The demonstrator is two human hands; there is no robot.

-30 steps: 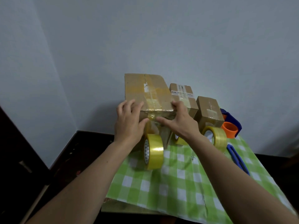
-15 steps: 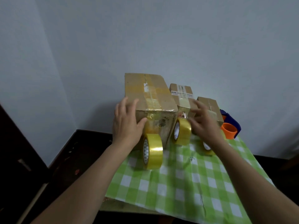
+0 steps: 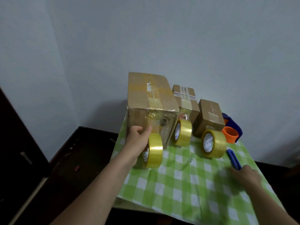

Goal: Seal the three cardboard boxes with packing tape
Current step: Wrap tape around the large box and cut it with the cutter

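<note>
Big box (image 3: 151, 95) sits at the back left of the green check cloth (image 3: 186, 179) on the desk, long axis running away from the camera toward the wall, short end face toward the person. Tape strip runs along the top seam & folds down over that near face, where it looks wrinkled. Mid box (image 3: 185, 98) just beside it to the right, small box (image 3: 209, 117) right of that, both pointing the same way, each w/ tape along the top.

Left hand (image 3: 138, 140) is against the near face of the big box, fingers curled round the left tape roll (image 3: 153, 151), which stands on edge touching the box. Looks like it's grasping the roll. Right hand (image 3: 245, 174) is blurred, low on the cloth just by the blue cutter (image 3: 233, 159); can't tell if it's clenched or released.

Risks, as I judge them:
- The strip may still join roll and box, so pulling the roll could peel or crease it further.
- Middle roll (image 3: 182, 133) & right roll (image 3: 213, 143) stand on edge, so a nudge prob. sends them rolling off.
- A fast grab at the cutter could miss it or meet the blade.
- Blue-orange dispenser (image 3: 232, 129) sits at the far right edge, easy to knock.
</note>
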